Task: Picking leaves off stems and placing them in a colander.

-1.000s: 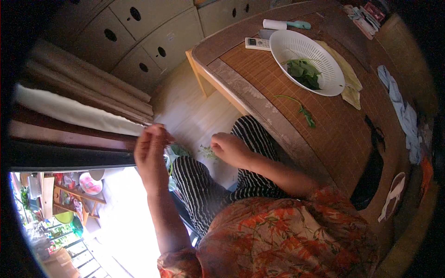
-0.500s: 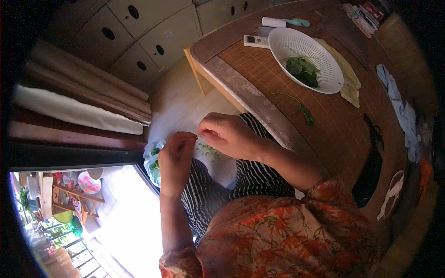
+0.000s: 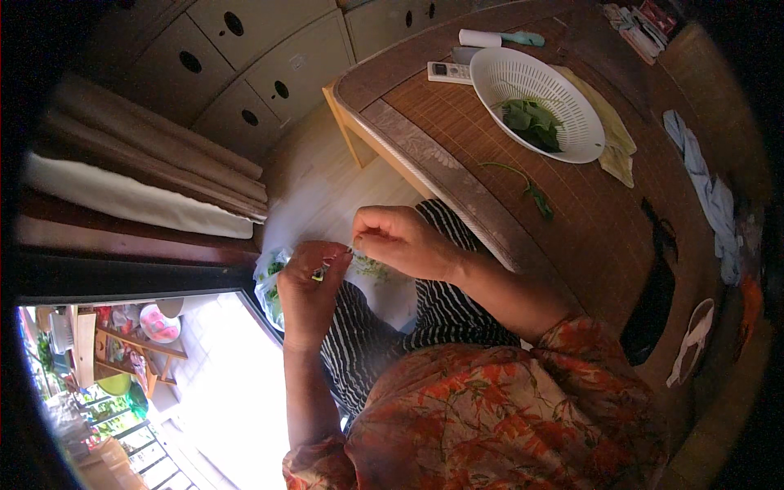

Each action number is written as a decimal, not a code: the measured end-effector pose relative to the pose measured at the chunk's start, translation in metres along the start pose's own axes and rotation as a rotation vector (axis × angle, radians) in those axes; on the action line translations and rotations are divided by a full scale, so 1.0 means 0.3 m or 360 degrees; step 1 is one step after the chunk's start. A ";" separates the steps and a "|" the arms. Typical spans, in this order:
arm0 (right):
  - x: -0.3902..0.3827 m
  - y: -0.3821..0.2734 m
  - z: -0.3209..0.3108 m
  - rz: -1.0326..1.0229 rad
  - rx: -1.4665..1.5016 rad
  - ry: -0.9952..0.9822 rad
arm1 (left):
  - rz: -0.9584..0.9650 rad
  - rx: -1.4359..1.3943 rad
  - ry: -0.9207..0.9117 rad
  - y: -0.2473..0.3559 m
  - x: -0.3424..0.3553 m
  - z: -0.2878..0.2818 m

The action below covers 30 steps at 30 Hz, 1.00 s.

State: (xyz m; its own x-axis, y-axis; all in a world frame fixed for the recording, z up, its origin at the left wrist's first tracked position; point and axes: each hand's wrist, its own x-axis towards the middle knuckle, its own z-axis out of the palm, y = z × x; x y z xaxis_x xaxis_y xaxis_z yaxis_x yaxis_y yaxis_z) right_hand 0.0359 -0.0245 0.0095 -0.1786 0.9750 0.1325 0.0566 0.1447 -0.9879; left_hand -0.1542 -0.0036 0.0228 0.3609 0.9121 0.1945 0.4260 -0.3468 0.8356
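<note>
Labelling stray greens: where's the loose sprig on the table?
Head view, right of centre: the sprig lies on the brown mat, just below the white basket in the picture.

Both hands (image 3: 309, 287) (image 3: 408, 242) pinch, curled close together.
</note>
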 end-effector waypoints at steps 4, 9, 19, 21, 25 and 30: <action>0.009 0.031 0.023 -0.0004 0.0120 0.0006 | -0.0049 -0.0140 0.0002 -0.009 -0.009 0.028; 0.007 0.035 0.028 0.0006 0.0101 0.0052 | -0.0161 -0.0306 0.0056 -0.021 -0.009 0.025; -0.045 0.156 0.017 0.0241 -0.0019 0.0067 | -0.0170 -0.0852 0.0271 -0.005 0.039 -0.083; -0.068 0.179 0.013 0.0255 -0.0117 0.0081 | -0.0197 -0.0921 0.0352 -0.018 0.047 -0.107; -0.106 0.270 -0.004 0.0325 -0.0128 0.0042 | -0.0279 -0.1287 0.0568 -0.018 0.062 -0.135; -0.136 0.298 -0.020 0.0368 -0.0126 0.0075 | -0.0270 -0.1478 0.0665 -0.038 0.066 -0.168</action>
State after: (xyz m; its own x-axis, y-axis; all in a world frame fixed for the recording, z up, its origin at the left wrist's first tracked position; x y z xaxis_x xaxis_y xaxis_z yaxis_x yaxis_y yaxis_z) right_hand 0.0542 -0.0504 -0.0837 -0.1062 0.9902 -0.0911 0.1675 -0.0725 -0.9832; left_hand -0.1936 0.0294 0.0430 -0.0369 0.9980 0.0519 -0.4282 -0.0627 0.9015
